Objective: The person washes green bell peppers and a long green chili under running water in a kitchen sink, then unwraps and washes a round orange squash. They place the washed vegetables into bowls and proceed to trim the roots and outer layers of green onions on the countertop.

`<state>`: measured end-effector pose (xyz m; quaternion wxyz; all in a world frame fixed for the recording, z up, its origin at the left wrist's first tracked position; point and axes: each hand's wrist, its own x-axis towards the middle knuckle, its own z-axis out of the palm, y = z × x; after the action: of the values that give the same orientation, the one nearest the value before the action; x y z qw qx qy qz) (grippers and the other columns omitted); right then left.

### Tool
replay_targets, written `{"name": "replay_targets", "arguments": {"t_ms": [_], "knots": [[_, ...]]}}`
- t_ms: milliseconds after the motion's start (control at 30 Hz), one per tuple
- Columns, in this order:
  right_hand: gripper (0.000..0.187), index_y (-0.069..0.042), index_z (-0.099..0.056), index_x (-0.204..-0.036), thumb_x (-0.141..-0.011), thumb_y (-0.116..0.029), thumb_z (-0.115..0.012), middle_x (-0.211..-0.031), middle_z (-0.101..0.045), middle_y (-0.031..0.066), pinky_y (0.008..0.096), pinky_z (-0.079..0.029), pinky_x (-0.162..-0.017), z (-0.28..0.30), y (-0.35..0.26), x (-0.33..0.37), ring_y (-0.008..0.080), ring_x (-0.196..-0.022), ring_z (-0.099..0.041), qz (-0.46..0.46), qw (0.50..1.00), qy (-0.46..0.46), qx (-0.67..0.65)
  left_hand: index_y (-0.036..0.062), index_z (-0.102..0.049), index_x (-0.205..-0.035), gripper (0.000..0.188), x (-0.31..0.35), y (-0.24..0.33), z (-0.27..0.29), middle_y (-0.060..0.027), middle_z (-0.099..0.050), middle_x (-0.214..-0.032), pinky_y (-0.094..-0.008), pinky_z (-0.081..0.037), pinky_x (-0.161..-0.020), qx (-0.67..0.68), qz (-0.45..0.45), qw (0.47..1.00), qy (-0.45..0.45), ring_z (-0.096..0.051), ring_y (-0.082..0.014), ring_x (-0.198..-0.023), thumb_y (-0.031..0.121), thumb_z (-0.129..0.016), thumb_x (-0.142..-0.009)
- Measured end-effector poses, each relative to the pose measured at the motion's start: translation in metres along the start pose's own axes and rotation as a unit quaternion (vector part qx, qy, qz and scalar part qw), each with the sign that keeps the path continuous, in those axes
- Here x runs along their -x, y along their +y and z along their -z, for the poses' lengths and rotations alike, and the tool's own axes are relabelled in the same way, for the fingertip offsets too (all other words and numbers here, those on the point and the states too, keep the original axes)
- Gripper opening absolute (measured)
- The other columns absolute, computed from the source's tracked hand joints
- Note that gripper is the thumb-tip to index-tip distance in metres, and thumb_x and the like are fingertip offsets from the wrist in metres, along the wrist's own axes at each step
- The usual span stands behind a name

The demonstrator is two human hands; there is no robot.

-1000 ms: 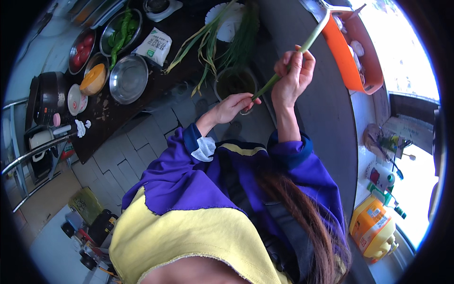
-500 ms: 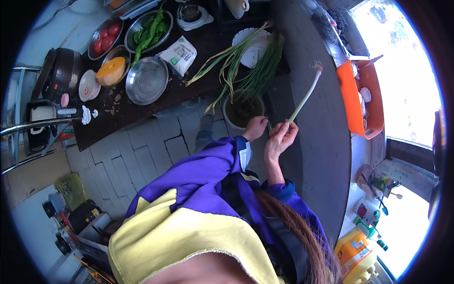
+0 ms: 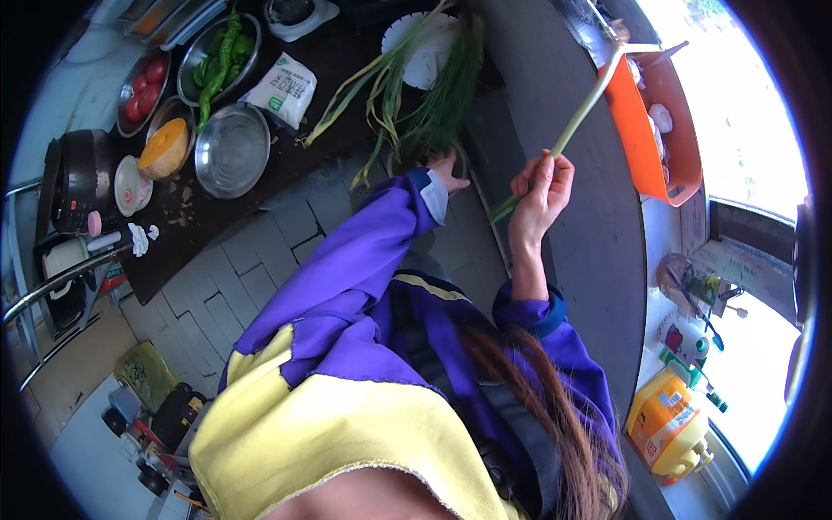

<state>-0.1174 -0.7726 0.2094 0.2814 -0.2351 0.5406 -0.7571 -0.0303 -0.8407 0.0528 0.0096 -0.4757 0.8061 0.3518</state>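
Observation:
My right hand (image 3: 542, 189) is closed round the pale stalk of a long green onion (image 3: 586, 111). Its root end points up and away toward the window side, and its green leaves hang out below the fist. My left hand (image 3: 446, 171) reaches over a bucket (image 3: 406, 158) at the table's edge, thumb apart from the fingers and nothing visible in it. Sleeve and leaves hide much of the bucket. A bunch of green onions (image 3: 452, 87) lies just beyond my left hand, across a white scalloped plate (image 3: 403, 45), its leaves drooping over the edge.
On the dark table (image 3: 186, 225) stand a metal plate (image 3: 232, 152), cut pumpkin (image 3: 165, 149), tomatoes (image 3: 146, 91), green peppers (image 3: 227, 56) and a white packet (image 3: 282, 89). An orange basket (image 3: 637, 139) with white bulbs sits by the window, a yellow jug (image 3: 667, 420) nearer.
My right hand has moved up and right with the green onion, away from my left hand. My left hand has let go of its leaf end and shifted left over the bucket. The view has shifted.

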Motion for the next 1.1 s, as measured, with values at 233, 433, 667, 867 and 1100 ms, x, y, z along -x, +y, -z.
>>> {"name": "replay_targets", "arguments": {"t_ms": [233,433,667,867,1100], "knots": [[0.015,-0.001,-0.047,-0.087,-0.087,-0.017,-0.049,-0.068,-0.052,0.0040,0.0215,-0.044,-0.053,-0.015,0.051,-0.018,0.0077,-0.055,-0.048,-0.083,0.992,-0.022,0.092,-0.0016,-0.053,-0.106,0.026,0.015,-0.037,0.156,-0.0099,-0.061,-0.096,-0.0272,-0.045,-0.077,0.440,-0.178,0.863,-0.173,-0.058,-0.0154,-0.085,0.013,-0.051,-0.084],[0.016,0.000,-0.052,-0.077,-0.083,-0.015,-0.053,-0.060,-0.050,0.0016,0.0218,-0.039,-0.048,-0.077,0.117,-0.054,0.0079,-0.052,-0.048,-0.063,0.980,0.023,0.185,0.0021,-0.061,-0.093,0.019,-0.075,-0.091,0.196,-0.0102,-0.064,-0.081,-0.0265,-0.048,-0.068,0.181,-0.024,0.958,0.221,-0.062,-0.0172,-0.074,0.012,-0.056,-0.077],[0.020,0.002,-0.055,-0.084,-0.075,-0.016,-0.059,-0.067,-0.058,0.0136,0.0355,-0.044,-0.062,-0.115,0.170,-0.115,0.0269,-0.063,-0.057,-0.007,0.906,0.065,0.418,0.0066,-0.054,-0.090,0.030,-0.135,-0.094,0.167,-0.0154,-0.060,-0.091,-0.0419,-0.046,-0.072,0.060,0.077,0.985,0.144,-0.057,-0.0332,-0.084,0.029,-0.062,-0.072],[0.024,0.000,-0.054,-0.092,-0.074,-0.014,-0.059,-0.071,-0.058,0.0143,0.0361,-0.044,-0.065,-0.107,0.176,-0.122,0.0280,-0.067,-0.057,0.072,0.866,-0.020,0.495,0.0103,-0.063,-0.087,0.027,-0.142,-0.103,0.191,-0.0121,-0.062,-0.088,-0.0380,-0.046,-0.076,0.076,0.069,0.992,0.077,-0.058,-0.0297,-0.086,0.031,-0.065,-0.069],[0.031,0.003,-0.057,-0.096,-0.087,-0.024,-0.045,-0.080,-0.060,0.0082,0.0269,-0.043,-0.065,-0.149,0.134,-0.100,0.0152,-0.075,-0.056,-0.100,0.954,-0.170,0.224,0.0006,-0.061,-0.095,0.024,-0.091,-0.100,0.229,-0.0009,-0.060,-0.077,-0.0192,-0.042,-0.062,0.535,-0.007,0.831,-0.153,-0.053,-0.0059,-0.069,0.019,-0.060,-0.080]]}}
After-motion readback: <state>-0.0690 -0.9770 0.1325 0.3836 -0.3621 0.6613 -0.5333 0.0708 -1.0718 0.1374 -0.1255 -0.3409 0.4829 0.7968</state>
